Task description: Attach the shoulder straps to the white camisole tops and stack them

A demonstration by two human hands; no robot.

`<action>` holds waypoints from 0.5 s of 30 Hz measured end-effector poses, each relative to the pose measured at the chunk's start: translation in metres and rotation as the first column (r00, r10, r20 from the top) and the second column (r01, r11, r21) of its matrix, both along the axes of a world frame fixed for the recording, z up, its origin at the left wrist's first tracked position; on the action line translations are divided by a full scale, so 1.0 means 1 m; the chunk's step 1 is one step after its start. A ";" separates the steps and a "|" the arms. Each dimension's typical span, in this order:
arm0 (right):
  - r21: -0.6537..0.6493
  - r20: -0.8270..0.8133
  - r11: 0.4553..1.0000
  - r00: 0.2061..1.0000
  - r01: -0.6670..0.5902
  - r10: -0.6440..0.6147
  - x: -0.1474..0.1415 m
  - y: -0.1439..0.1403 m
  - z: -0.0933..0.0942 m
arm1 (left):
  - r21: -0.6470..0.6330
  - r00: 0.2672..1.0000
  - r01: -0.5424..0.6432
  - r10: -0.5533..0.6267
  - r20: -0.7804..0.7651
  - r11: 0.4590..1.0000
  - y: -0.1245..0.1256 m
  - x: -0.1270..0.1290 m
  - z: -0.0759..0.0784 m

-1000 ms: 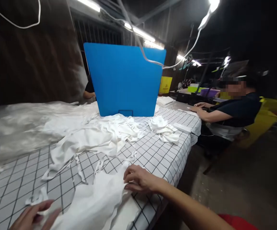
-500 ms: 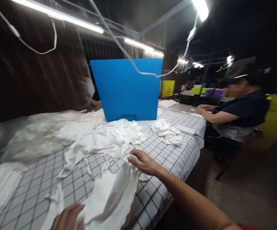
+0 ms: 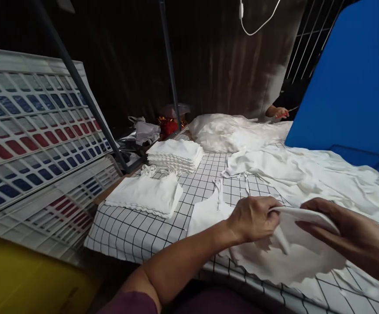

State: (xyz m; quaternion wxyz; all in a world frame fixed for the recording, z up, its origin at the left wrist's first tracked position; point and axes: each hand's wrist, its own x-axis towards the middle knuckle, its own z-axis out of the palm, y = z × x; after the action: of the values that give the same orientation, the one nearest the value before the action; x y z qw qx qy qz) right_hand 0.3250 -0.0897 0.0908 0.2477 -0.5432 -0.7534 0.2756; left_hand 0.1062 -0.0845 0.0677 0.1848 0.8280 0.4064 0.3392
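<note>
A white garment [image 3: 291,257] with a wavy lower edge hangs from both my hands over the front of the table. My left hand [image 3: 256,218] is closed in a pinch on its upper edge. My right hand [image 3: 343,226] has its fingers and thumb around the other end of that edge, with the cloth between them. Just left of the held cloth, a white camisole [image 3: 205,211] with thin straps lies flat. Farther left is a stack of folded white camisoles [image 3: 146,192], with a second stack [image 3: 176,152] of white pieces behind it.
Loose white garments [image 3: 307,174] cover the checked tablecloth [image 3: 137,237] on the right, before a blue panel [image 3: 349,87]. A plastic-wrapped white heap [image 3: 229,131] lies at the back. White slatted crates [image 3: 39,131] stand left. Another person's hand [image 3: 281,113] shows beyond the panel.
The view has swung left, bringing the crates and stacks into sight. My left hand has gone from lying on the cloth to gripping it; my hands are now close together.
</note>
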 end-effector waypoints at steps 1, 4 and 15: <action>-0.042 -0.009 0.999 1.000 -0.008 0.008 0.005 0.005 0.001 | 0.041 0.996 -0.051 0.054 -0.073 0.998 0.003 -0.004 -0.004; 0.006 -0.011 0.992 0.992 0.126 -0.126 0.017 0.019 0.011 | 0.036 0.943 -0.193 0.195 -0.270 0.981 0.014 -0.021 -0.018; -0.080 -0.056 0.935 0.935 0.346 -0.351 0.018 0.057 0.048 | -0.402 0.882 -0.397 0.221 -0.416 0.825 0.041 -0.106 0.009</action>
State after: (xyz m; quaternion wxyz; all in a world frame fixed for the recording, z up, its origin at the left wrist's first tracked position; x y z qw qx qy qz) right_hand 0.3428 -0.0327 0.1392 0.3000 -0.6665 -0.6260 0.2717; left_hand -0.0003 -0.0432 0.0767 0.2484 0.7253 0.6341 0.1011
